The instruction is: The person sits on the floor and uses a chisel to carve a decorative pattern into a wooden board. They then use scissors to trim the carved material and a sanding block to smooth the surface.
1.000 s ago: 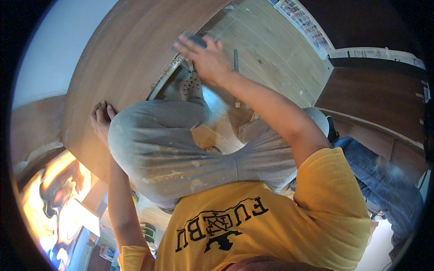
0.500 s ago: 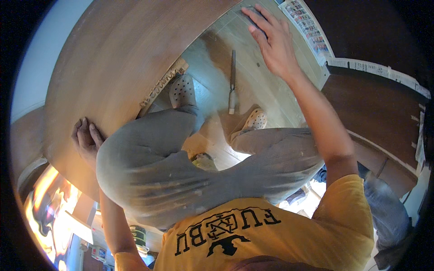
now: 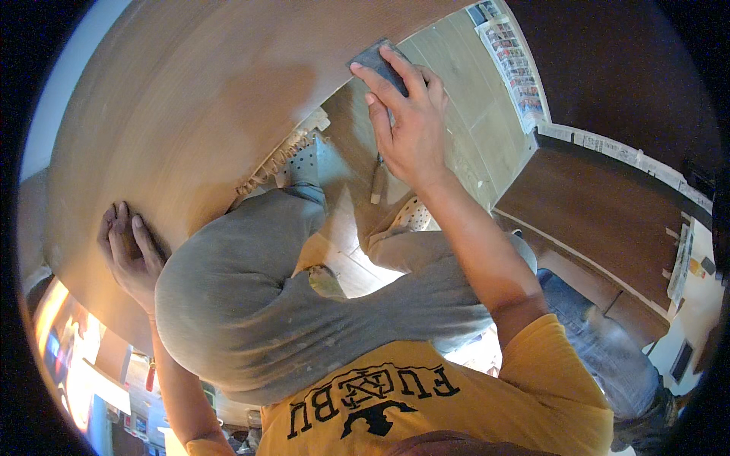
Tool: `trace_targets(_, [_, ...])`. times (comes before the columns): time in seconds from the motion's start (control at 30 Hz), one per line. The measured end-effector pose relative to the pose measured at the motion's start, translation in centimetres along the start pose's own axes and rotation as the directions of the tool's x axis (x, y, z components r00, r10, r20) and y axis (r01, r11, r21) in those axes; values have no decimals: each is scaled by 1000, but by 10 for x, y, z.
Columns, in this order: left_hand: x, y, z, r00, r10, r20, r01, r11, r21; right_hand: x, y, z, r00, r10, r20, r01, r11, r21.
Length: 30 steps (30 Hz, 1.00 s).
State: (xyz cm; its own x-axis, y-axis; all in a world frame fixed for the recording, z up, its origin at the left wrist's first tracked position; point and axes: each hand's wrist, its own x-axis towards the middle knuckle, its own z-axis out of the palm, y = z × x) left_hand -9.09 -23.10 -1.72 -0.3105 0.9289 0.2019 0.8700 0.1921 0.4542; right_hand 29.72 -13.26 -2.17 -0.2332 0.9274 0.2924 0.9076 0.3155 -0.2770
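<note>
A large brown wooden panel slants across the left and top of the view, over my bent knees. My right hand is closed on a dark grey rectangular piece of sandpaper, its fingers pressing it against the panel's right edge. My left hand lies on the lower left of the panel with fingers loosely stretched, holding nothing. Below the right hand, the pale handle of a file shows on the floor; the hand hides its blade.
Carved wooden trim juts from the panel's lower edge, above my perforated clog. Printed paper strips border dark brown boards at right. A person's leg in blue jeans is behind my right arm. Pale floorboards lie beneath.
My right hand has come down and left with the sandpaper, from beyond the panel's edge onto it. My left hand remains on the panel. The whole view has shifted slightly.
</note>
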Motion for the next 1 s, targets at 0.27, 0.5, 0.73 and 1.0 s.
trace_targets(0.27, [2,-6,-1,1000,8,-16,-8,1000,3,2,-17,-3,996,22,91,-20,1000,-19])
trace_targets(0.5, [0,-8,1,999,-3,-42,2,1000,-5,-30,-72,-4,964,-103,247,96,995,41])
trace_targets(0.73, [4,-12,0,997,66,-48,-64,997,53,-38,-89,-4,968,-44,246,45,999,3])
trace_targets(1.0, [2,-16,3,996,56,-68,-53,998,40,-35,-84,-7,981,9,196,0,999,-46])
